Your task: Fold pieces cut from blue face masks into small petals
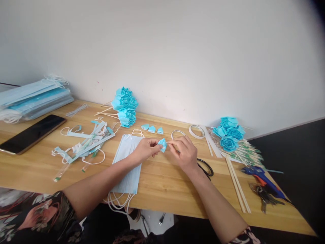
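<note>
Between finger and thumb, my left hand [148,148] pinches a small folded blue petal [161,145] above the middle of the table. Close by on the right, the fingers of my right hand [184,151] are closed on a thin stick whose tip meets the petal's edge; most of it is hidden by the fingers. Three similar petals [151,129] lie in a row behind my hands. Under my left forearm is a pile of blue face masks [127,176]. A black looped handle [207,167] shows partly behind my right wrist.
Blue paper-like flowers [125,105] on sticks lie at the back. Cut mask strips [86,139], a phone [33,133] and stacked masks [35,98] occupy the left. Tape rolls [196,131], more flowers [229,134], wooden sticks [237,184], a blue glue gun [265,181] and keys [264,196] are on the right.
</note>
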`<state>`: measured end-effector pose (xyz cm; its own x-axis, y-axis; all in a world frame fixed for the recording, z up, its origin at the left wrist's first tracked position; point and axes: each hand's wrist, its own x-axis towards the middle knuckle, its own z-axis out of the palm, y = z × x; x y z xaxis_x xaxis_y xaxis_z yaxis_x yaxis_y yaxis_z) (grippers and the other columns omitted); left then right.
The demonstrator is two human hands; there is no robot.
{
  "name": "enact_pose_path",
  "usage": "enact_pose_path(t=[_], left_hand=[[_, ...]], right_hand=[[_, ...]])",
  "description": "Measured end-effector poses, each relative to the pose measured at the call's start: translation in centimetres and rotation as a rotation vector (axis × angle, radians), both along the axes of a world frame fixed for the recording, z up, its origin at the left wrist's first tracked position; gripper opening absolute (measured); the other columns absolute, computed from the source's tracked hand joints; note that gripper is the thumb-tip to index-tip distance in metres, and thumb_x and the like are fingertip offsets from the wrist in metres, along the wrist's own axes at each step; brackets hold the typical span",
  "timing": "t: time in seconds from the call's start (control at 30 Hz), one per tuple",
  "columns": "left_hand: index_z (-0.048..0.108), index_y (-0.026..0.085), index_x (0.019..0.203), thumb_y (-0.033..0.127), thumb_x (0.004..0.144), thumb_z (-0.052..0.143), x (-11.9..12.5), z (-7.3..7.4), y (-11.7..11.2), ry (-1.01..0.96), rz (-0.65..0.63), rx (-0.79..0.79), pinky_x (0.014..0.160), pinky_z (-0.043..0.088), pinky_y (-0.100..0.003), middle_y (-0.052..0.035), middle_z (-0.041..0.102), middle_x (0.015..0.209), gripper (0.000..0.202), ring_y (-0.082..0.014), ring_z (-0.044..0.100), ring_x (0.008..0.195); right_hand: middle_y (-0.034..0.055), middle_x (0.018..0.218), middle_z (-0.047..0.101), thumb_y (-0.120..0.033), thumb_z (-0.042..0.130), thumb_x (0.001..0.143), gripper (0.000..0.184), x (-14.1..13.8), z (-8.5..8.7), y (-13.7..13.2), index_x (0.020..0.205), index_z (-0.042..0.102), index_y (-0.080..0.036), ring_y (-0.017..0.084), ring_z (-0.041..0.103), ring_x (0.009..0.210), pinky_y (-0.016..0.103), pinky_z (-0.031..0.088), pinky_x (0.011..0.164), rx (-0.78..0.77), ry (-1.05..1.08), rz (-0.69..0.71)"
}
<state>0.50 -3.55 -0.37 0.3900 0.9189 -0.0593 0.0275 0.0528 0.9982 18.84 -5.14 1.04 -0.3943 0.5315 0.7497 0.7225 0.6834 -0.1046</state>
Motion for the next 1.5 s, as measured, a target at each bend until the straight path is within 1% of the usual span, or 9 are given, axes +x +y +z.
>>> enact_pose_path(t=[0.3,0.53,0.67,0.77,0.9,1.0,1.17,1.33,1.5], left_hand=[[0.053,0.015,0.059,0.038,0.071,0.062,-0.1,0.0,0.1,-0.027,-0.012,0.010,0.045,0.037,-0.019,0.0035,0.050,0.050,0.028,-0.0064,0.045,0.046],[0.055,0.014,0.063,0.040,0.072,0.063,-0.1,0.4,0.0,-0.056,-0.010,0.003,0.047,0.038,-0.019,0.0035,0.050,0.051,0.028,-0.0067,0.045,0.047],[0.056,0.014,0.064,0.040,0.071,0.063,-0.2,0.4,0.1,-0.067,0.007,-0.011,0.047,0.039,-0.019,0.0036,0.050,0.052,0.027,-0.0070,0.046,0.048],[0.055,0.015,0.064,0.040,0.072,0.063,-0.2,0.4,0.1,-0.064,0.002,-0.007,0.047,0.039,-0.019,0.0034,0.051,0.053,0.028,-0.0069,0.046,0.048],[0.054,0.015,0.062,0.041,0.074,0.062,-0.1,0.4,0.0,-0.039,-0.017,0.009,0.047,0.038,-0.019,0.0033,0.050,0.052,0.029,-0.0069,0.045,0.048],[0.054,0.014,0.062,0.040,0.075,0.060,0.0,0.2,-0.1,-0.011,-0.023,0.037,0.047,0.037,-0.019,0.0035,0.050,0.052,0.029,-0.0069,0.045,0.047],[0.053,0.015,0.064,0.038,0.076,0.059,-0.1,0.1,-0.2,0.033,-0.026,0.066,0.047,0.035,-0.019,0.0038,0.050,0.052,0.027,-0.0067,0.045,0.047],[0.054,0.015,0.063,0.036,0.076,0.058,-0.1,0.5,-0.2,0.040,-0.048,0.054,0.048,0.036,-0.019,0.0036,0.050,0.052,0.025,-0.0069,0.045,0.047],[0.058,0.015,0.066,0.035,0.074,0.058,-0.2,0.9,-0.1,0.048,0.008,0.029,0.048,0.038,-0.020,0.0032,0.052,0.054,0.022,-0.0072,0.046,0.048]], right_hand=[[0.0047,0.082,0.067,-0.014,0.058,0.086,0.012,-0.2,0.0,-0.2,0.092,0.065,-0.020,0.018,0.055,0.078,0.030,0.045,0.070,0.003,-0.091,0.003],[0.0057,0.088,0.067,-0.018,0.052,0.089,0.020,0.1,0.3,-0.1,0.103,0.066,-0.023,0.020,0.056,0.082,0.034,0.046,0.074,-0.198,-0.025,0.086],[0.0059,0.089,0.066,-0.022,0.046,0.091,0.026,0.1,0.5,-0.4,0.112,0.061,-0.022,0.021,0.058,0.086,0.038,0.046,0.081,-0.315,0.102,0.072],[0.0050,0.092,0.065,-0.026,0.046,0.092,0.027,-0.1,0.2,-0.3,0.117,0.056,-0.023,0.020,0.060,0.091,0.038,0.047,0.085,-0.483,0.323,0.053],[0.0038,0.096,0.065,-0.033,0.047,0.091,0.034,-0.4,-0.5,0.1,0.124,0.049,-0.025,0.019,0.063,0.089,0.036,0.051,0.083,-0.859,0.595,0.214],[0.0030,0.094,0.064,-0.031,0.050,0.089,0.035,-0.6,-0.5,0.2,0.123,0.050,-0.024,0.018,0.062,0.086,0.035,0.050,0.082,-0.977,0.665,0.289],[0.0016,0.087,0.059,-0.030,0.057,0.085,0.037,-0.7,-0.5,0.1,0.121,0.054,-0.022,0.016,0.058,0.082,0.032,0.048,0.079,-0.984,0.633,0.254],[0.0007,0.085,0.057,-0.028,0.057,0.084,0.037,-0.5,-1.1,0.4,0.120,0.055,-0.022,0.014,0.055,0.078,0.029,0.047,0.074,-0.945,0.594,0.212],[0.0003,0.082,0.058,-0.028,0.057,0.082,0.035,-0.3,-1.0,0.4,0.118,0.058,-0.023,0.014,0.055,0.074,0.030,0.048,0.070,-0.896,0.595,0.174]])
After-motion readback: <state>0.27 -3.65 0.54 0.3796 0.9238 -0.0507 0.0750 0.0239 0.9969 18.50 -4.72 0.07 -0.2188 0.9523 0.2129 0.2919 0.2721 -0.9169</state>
